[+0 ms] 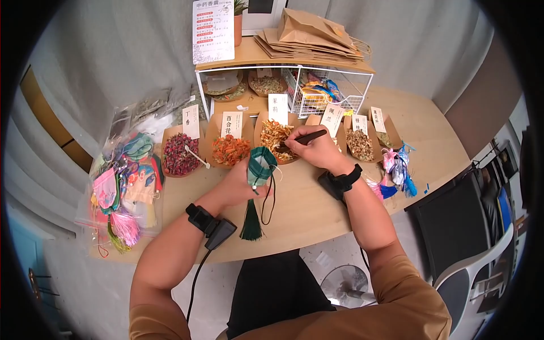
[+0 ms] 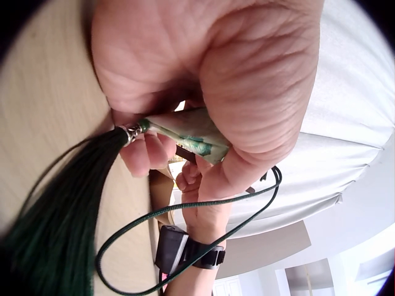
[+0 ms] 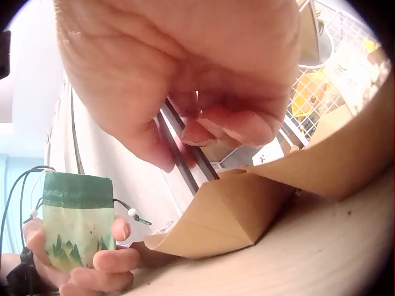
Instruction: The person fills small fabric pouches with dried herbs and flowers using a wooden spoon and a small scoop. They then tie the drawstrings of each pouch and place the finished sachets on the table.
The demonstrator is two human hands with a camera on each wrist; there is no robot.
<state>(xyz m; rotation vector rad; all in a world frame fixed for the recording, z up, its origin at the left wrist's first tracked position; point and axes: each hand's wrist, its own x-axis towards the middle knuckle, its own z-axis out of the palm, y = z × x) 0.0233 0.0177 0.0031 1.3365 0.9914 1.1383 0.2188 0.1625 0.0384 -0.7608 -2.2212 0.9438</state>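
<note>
My left hand [image 1: 241, 180] grips a small green and white drawstring pouch [image 1: 261, 167], mouth upward. A dark green tassel [image 1: 251, 222] hangs beneath it, and a dark cord [image 2: 185, 206] loops out at the side. In the right wrist view, green leaf shapes show on the pouch [image 3: 79, 228]. My right hand [image 1: 315, 148] pinches dark two-armed tongs [image 1: 310, 137], whose tips reach down into a brown paper tray [image 3: 228, 213]. Pale yellow dried flowers [image 1: 273, 133] fill that tray; the tong tips are hidden behind its wall in the right wrist view.
To the left stand trays of orange petals [image 1: 230, 150] and dark red buds [image 1: 180, 153], a white spoon [image 1: 196, 156] over the latter. More trays [image 1: 360, 144] stand right. Bagged pouches [image 1: 127, 181] lie far left, tasselled sachets [image 1: 396, 167] right. A shelf [image 1: 243, 58] rises behind.
</note>
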